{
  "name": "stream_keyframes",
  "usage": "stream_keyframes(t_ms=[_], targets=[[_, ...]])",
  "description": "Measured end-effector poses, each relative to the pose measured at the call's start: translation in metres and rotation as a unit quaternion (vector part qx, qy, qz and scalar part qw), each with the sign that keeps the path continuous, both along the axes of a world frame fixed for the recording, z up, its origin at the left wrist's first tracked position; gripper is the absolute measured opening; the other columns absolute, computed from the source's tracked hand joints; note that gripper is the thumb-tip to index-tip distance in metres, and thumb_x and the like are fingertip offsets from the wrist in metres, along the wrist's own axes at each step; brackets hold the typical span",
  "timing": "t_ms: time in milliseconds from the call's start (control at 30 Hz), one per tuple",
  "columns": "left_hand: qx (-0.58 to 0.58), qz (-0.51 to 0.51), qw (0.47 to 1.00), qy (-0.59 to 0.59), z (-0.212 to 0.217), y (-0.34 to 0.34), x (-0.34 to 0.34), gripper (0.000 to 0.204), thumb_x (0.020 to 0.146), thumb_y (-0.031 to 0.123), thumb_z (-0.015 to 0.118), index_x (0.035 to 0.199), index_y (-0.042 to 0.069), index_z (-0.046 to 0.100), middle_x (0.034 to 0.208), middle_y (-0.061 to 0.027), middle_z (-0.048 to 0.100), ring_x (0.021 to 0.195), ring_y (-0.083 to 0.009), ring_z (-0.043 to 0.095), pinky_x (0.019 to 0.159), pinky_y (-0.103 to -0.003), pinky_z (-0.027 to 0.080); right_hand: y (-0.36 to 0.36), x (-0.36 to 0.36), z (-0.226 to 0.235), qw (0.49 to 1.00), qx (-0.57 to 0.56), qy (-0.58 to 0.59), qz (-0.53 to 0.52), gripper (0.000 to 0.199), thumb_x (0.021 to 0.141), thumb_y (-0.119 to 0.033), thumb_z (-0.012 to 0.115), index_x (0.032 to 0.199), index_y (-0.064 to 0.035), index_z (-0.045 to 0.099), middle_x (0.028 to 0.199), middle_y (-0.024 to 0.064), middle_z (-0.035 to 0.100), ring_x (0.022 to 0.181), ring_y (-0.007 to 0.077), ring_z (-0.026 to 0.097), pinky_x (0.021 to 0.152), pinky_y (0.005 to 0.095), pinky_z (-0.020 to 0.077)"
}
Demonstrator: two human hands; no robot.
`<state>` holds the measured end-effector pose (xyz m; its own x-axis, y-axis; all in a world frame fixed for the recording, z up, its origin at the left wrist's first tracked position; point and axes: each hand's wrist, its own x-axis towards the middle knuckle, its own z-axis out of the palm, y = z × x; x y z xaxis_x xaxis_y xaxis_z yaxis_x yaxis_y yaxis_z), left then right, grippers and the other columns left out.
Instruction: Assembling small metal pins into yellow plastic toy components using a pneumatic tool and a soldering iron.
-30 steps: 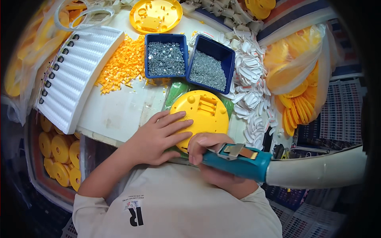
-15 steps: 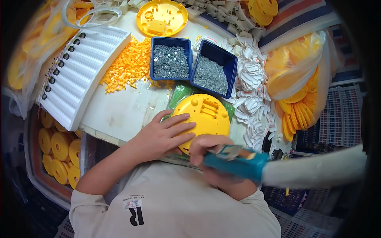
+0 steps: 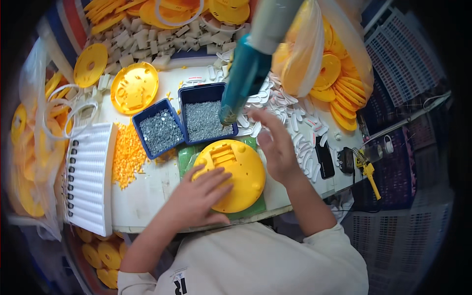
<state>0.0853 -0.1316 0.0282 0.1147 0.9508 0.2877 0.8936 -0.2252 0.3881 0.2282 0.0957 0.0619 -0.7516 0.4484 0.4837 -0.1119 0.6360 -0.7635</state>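
While my left hand (image 3: 196, 196) lies flat with fingers spread on the round yellow plastic disc (image 3: 231, 174), pressing rather than gripping it, the disc sits on a green mat (image 3: 184, 158) at the near edge of the white table (image 3: 147, 196). It is a shallow domed piece with a ribbed rectangular recess near its top and small holes around the rim. My right hand (image 3: 278, 147) hovers open just beside it, fingers apart, holding nothing; the teal power screwdriver (image 3: 243, 78) hangs above, its tip over the right blue tray of small grey screws (image 3: 206, 120). A second blue tray (image 3: 158, 130) stands to its left, with a heap of small orange parts (image 3: 127, 155) and a white ribbed rack (image 3: 88, 177) further out.

I judge the swinging driver could knock the tray or scatter screws if I grab it carelessly, and the disc could skid off the mat if my palm lifts.
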Motion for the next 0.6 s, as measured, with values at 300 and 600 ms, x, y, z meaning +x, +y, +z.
stream_keyframes(t_ms=[300, 600], targets=[[0.016, 0.003, 0.999, 0.050, -0.034, 0.005, 0.008, 0.080, 0.077, 0.054, 0.086, 0.140, 0.011, 0.062, 0.152, -0.0063, 0.060, 0.145, -0.0264, 0.053, 0.122, -0.053, 0.034, -0.024, 0.053, -0.091, 0.993, -0.095, -0.067, 0.011, 0.042, 0.104, -0.026, 0.053, 0.130, 0.0033, 0.069, 0.145, 0.0198, 0.060, 0.142, 0.0360, 0.050, 0.121, 0.0455, 0.0344], [0.196, 0.080, 0.938, -0.276, -0.004, 0.004, -0.011, 0.059, 0.090, 0.046, 0.082, 0.124, 0.001, 0.065, 0.117, -0.0179, 0.074, 0.100, -0.0358, 0.073, 0.087, -0.042, 0.057, -0.054, 0.042, -0.026, 0.995, -0.052, 0.042, 0.069, 0.069, 0.103, -0.050, 0.063, 0.149, 0.0008, 0.054, 0.147, 0.0233, 0.057, 0.142, 0.0374, 0.049, 0.119, 0.0467, 0.0368]])
